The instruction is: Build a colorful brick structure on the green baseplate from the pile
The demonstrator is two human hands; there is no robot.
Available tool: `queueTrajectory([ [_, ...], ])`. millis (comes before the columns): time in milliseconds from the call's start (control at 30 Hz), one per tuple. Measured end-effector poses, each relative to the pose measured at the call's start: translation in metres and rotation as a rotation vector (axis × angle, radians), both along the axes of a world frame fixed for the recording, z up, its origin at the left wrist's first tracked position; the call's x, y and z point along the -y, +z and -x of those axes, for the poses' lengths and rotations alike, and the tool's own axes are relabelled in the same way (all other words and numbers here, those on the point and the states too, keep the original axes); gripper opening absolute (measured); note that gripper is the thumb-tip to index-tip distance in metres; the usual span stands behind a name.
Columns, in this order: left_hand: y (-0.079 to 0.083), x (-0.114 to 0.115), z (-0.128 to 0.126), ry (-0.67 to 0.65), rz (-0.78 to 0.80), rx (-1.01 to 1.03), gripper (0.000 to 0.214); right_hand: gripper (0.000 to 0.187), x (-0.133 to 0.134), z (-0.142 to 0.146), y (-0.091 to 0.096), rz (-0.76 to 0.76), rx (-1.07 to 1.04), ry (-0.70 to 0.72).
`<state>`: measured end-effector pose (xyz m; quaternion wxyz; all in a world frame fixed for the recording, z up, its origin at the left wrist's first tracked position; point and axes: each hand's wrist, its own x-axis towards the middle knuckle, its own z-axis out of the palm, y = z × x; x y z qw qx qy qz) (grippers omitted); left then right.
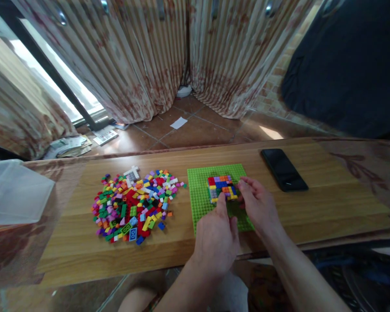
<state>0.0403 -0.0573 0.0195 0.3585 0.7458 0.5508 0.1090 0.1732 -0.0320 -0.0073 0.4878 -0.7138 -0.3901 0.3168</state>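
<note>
A small multicoloured structure of building bricks (221, 184) stands on a green baseplate (199, 212), with red, purple, orange, blue and yellow pieces on top. My left hand (216, 234) reaches in from the front. Its index finger is stretched out with the tip on the structure's near side, the thumb stands apart, and the other fingers are curled. At the structure's right side, my right hand (259, 203) has thumb and fingertips closed together over the baseplate. Whatever lies between those fingertips is too small or hidden to make out.
A wide heap of loose bricks (133, 208) lies left on the wooden board (84, 264). A black phone (284, 170) rests to the right. A translucent plastic bin (16, 190) stands at the far left. Curtains (133, 65) hang beyond, with papers (69, 146) on the floor.
</note>
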Motion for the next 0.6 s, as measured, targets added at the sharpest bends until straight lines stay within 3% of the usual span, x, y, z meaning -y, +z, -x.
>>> queueTrajectory([
  [400, -0.003, 0.002, 0.001, -0.034, -0.041, -0.046, 0.064, 0.048, -0.003, 0.001, -0.016, 0.030, 0.156, 0.123],
  [600, -0.001, 0.005, 0.001, -0.012, -0.058, 0.019, 0.062, 0.048, 0.002, 0.003, -0.006, 0.061, 0.251, 0.085],
])
